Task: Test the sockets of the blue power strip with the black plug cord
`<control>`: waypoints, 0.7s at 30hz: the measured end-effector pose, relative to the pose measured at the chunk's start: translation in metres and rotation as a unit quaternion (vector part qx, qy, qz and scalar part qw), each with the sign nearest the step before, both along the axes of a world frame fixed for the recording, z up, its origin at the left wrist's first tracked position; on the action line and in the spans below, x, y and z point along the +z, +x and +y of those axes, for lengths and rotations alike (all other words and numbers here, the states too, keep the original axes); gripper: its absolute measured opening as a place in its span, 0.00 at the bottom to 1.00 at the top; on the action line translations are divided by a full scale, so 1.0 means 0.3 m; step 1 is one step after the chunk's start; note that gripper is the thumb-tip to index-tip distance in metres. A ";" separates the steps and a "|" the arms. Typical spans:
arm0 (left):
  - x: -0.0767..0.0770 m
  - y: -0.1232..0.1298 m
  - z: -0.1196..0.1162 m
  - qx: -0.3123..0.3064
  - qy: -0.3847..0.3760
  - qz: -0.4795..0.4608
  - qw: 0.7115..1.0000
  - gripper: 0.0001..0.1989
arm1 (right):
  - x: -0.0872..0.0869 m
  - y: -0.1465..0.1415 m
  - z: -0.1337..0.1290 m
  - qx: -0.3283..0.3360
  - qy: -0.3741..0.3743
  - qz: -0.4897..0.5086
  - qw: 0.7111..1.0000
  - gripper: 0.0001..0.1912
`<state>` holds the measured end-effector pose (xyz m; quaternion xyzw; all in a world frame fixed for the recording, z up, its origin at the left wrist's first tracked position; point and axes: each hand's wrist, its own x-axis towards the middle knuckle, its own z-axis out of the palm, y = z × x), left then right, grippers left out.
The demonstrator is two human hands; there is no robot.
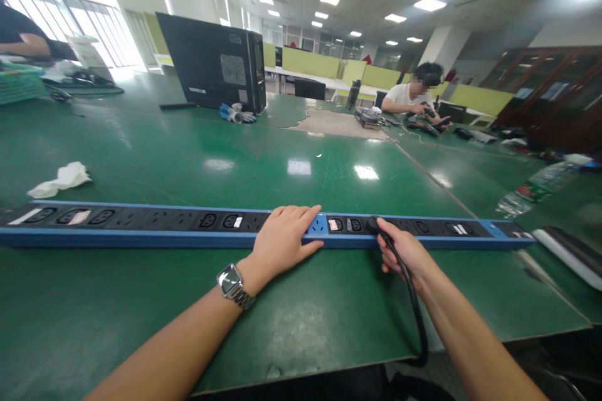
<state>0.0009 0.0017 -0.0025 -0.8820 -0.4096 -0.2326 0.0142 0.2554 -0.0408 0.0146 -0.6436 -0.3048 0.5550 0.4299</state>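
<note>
A long blue-and-black power strip (174,221) lies across the green table, its rows of sockets facing up. My left hand (285,235) rests across its middle, fingers over the far edge and thumb along the near edge, beside a blue socket (318,224). My right hand (399,247) is closed round a black plug (373,224), which sits at a socket right of the middle; how deep it goes in cannot be seen. From the plug a thick black cord (416,313) runs down past my right wrist and over the table's front edge.
A crumpled tissue (61,180) lies at the left. Behind stand a black computer case (211,62) and gloves (237,113). A plastic bottle (536,189) lies right, near a black-and-white object (571,257). A person (409,97) sits across the table; another person's arm (26,44) shows far left.
</note>
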 end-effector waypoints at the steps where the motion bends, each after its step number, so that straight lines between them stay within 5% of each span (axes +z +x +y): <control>1: 0.000 0.001 -0.001 0.001 0.001 -0.001 1.000 0.32 | -0.010 -0.004 -0.002 -0.001 0.000 -0.013 1.000 0.27; 6: 0.004 0.003 0.000 0.003 -0.001 -0.005 1.000 0.32 | 0.006 -0.013 -0.015 0.000 0.025 -0.029 0.999 0.25; 11: 0.004 0.003 0.005 0.004 0.001 0.003 1.000 0.32 | 0.184 0.085 -0.050 -0.054 0.172 0.009 0.983 0.21; 14: 0.004 0.003 0.005 0.004 0.000 0.009 1.000 0.32 | 0.237 0.210 -0.069 -0.052 0.118 -0.032 0.991 0.19; 21: -0.001 0.003 0.006 0.003 0.003 0.005 1.000 0.31 | 0.092 0.477 -0.065 -0.043 -0.031 -0.149 0.987 0.22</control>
